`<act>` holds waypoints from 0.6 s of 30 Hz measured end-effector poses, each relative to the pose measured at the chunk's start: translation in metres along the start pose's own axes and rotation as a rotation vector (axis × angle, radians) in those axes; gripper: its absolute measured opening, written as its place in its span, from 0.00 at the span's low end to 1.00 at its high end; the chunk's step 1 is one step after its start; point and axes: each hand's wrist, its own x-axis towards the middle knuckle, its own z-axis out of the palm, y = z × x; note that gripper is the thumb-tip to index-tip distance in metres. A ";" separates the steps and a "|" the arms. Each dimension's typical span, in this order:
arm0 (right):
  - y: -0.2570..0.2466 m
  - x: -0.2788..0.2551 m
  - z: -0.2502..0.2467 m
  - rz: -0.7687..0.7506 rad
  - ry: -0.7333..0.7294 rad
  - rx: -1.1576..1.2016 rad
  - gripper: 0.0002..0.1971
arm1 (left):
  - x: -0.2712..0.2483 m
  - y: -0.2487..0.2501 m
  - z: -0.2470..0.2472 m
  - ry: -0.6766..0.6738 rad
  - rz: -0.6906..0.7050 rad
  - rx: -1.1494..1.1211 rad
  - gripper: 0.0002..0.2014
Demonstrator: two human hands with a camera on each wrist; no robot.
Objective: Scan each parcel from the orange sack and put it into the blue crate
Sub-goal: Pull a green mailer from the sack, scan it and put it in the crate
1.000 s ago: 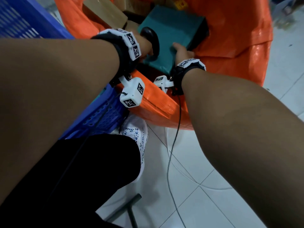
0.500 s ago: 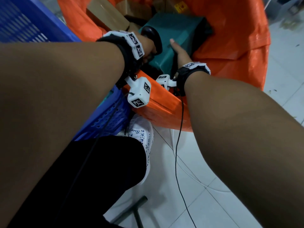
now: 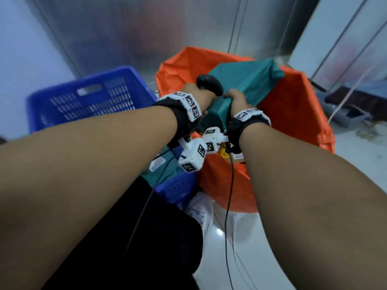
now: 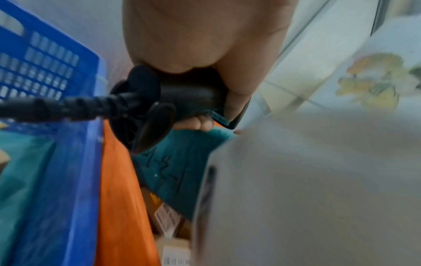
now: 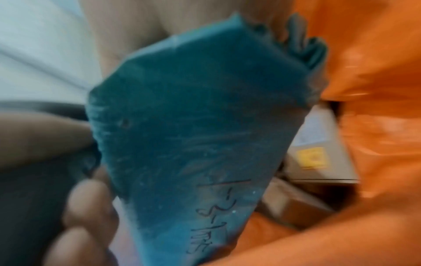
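Both forearms reach in from the lower corners and meet at centre frame in the head view. Left hand [image 3: 198,93] curls tight, right hand [image 3: 235,99] just beside it, fingers [image 5: 86,212] wrapped and gripping, wrists nearly touching.
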 end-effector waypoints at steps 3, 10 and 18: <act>-0.060 -0.089 0.012 -0.196 -0.103 0.052 0.49 | -0.013 0.014 -0.063 0.178 0.097 -0.183 0.10; -0.127 -0.235 0.076 -0.577 -0.242 -0.236 0.63 | -0.025 -0.001 -0.205 0.460 0.138 -0.507 0.15; -0.081 -0.311 0.209 -1.116 -0.313 -0.689 0.50 | 0.008 -0.111 -0.284 0.560 -0.113 -0.758 0.65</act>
